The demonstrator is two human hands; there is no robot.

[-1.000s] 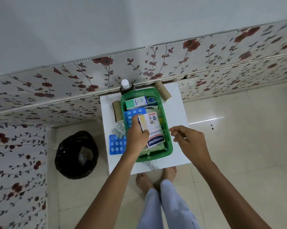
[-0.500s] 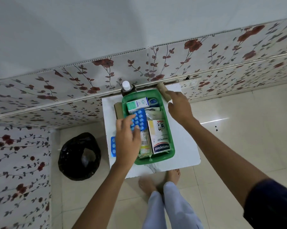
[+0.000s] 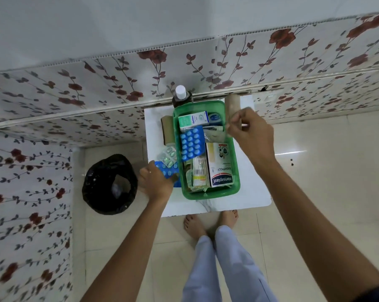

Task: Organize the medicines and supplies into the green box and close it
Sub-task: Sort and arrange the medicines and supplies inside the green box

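The open green box [image 3: 206,195] stands on a small white table [image 3: 254,188]. Inside lie an Optibex carton [image 3: 193,120], a blue blister pack [image 3: 192,143], a Hansaplast box [image 3: 220,165] and a packet of cotton swabs [image 3: 199,171]. My left hand [image 3: 156,182] is left of the box, fingers closed on a second blue blister pack [image 3: 165,171] that lies on the table. My right hand [image 3: 250,132] hovers over the box's far right rim, pinching a thin white item [image 3: 243,125] too blurred to name.
A dark bottle with a white cap [image 3: 181,94] stands behind the box against the floral wall. One brown roll [image 3: 168,131] lies left of the box, another [image 3: 232,104] at its far right corner. A green-pill blister [image 3: 169,156] lies beside the left roll. A black bin bag [image 3: 110,184] sits on the floor at left.
The Hansaplast box and one blue blister pack went into the box. My left hand moved left to the second blue pack; my right hand reached the far right corner and closed on a thin item.
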